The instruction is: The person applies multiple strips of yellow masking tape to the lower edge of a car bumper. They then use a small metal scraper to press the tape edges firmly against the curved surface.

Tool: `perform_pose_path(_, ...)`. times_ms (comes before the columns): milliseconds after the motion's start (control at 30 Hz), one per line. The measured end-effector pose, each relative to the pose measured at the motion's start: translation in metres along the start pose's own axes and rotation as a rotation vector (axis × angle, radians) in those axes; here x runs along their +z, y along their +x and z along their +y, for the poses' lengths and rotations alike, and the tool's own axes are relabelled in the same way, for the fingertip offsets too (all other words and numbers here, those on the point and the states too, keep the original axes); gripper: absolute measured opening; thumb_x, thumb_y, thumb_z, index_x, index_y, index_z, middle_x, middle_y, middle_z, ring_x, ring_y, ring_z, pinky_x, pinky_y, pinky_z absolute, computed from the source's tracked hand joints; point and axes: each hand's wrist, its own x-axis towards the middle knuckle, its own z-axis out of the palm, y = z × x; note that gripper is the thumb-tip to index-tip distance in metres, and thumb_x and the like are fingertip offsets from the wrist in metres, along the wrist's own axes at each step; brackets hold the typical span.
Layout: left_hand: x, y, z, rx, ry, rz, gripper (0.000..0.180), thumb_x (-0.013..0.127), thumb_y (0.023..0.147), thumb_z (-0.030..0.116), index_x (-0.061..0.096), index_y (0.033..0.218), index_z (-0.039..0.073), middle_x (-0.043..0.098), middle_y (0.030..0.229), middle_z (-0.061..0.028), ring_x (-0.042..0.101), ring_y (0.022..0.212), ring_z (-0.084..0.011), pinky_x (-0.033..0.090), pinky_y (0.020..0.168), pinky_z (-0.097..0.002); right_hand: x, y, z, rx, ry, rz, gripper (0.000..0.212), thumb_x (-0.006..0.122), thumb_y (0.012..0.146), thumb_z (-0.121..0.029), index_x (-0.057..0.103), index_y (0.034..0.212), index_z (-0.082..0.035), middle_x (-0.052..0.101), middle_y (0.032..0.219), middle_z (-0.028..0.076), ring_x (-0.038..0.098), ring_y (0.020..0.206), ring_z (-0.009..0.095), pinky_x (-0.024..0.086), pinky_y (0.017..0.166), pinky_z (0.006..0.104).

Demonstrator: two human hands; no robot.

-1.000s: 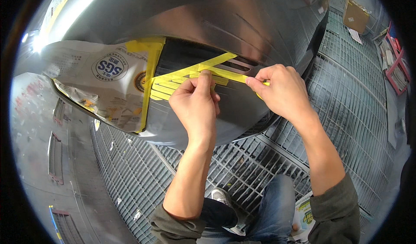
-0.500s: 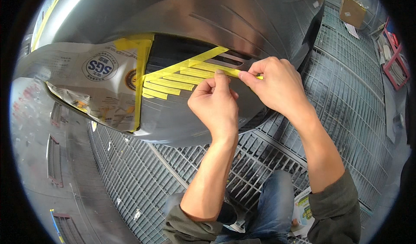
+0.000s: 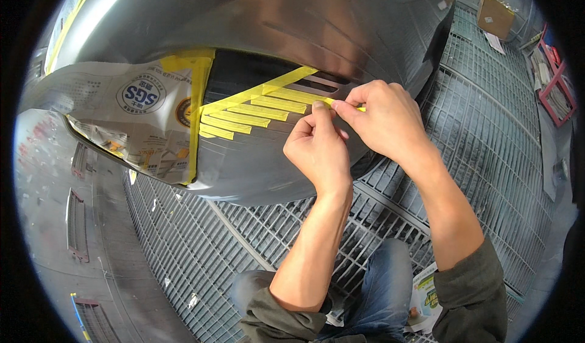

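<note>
A grey car bumper [image 3: 256, 166] fills the upper middle, its slatted grille partly covered by short, slanted strips of yellow masking tape [image 3: 278, 102]. A longer tape band [image 3: 256, 92] crosses their upper ends diagonally. My right hand [image 3: 390, 120] is closed in a pinch on the right end of the topmost strip, and a bit of yellow shows beyond its fingers. My left hand [image 3: 320, 151] is closed, fingers curled, its thumb tip pressed on that strip just beside the right fingertips. The curled fingers hide what lies under them.
Newspaper sheeting [image 3: 109, 96], edged with yellow tape, covers the bumper's left side. Metal floor grating [image 3: 487, 136] runs beneath and to the right. A cardboard box [image 3: 495, 15] stands far right, near a red-framed rack [image 3: 556, 93]. A printed packet [image 3: 425, 297] lies by my right knee.
My left hand has slid right along the topmost strip, and its thumb is now close against the right fingers. The right hand has shifted slightly left, still pinching the tape.
</note>
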Motion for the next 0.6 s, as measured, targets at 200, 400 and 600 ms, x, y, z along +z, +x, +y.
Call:
perform_pose_path(200,0.008,-0.0074,-0.0015,-0.134,-0.165,-0.045,0.039,0.063,0.111,0.028,0.069,0.08,0.004,0.058,0.059,0.0006,0.044,0.048,-0.0049,0.029,0.044,-0.0244,-0.0011,0.0021,0.0075,-0.018,0.036,-0.006,0.028,0.071,0.096,-0.03,0.083,0.083,-0.008,0.074,0.072,0.017,0.076,0.074,0.038,0.061,0.072,0.0482)
perform_pose_path(400,0.0087,-0.0072,0.0016,-0.219,-0.252,-0.059,0.039,0.061,0.112,0.03,0.068,0.08,0.006,0.055,0.059,0.0022,0.041,0.047,-0.0048,0.028,0.044,-0.0238,0.0029,0.0004,0.01,-0.037,0.084,-0.015,0.028,0.067,0.097,-0.027,0.081,0.081,-0.009,0.075,0.073,0.015,0.076,0.075,0.037,0.06,0.073,0.0481)
perform_pose_path(600,0.0101,-0.0049,0.0026,-0.239,-0.278,-0.098,0.038,0.062,0.111,0.029,0.068,0.081,0.007,0.056,0.061,0.0027,0.044,0.05,-0.0049,0.03,0.045,-0.0236,-0.0027,-0.0019,0.0048,0.026,0.131,-0.087,0.029,0.065,0.099,-0.025,0.08,0.077,-0.012,0.076,0.073,0.013,0.077,0.077,0.035,0.06,0.075,0.0476)
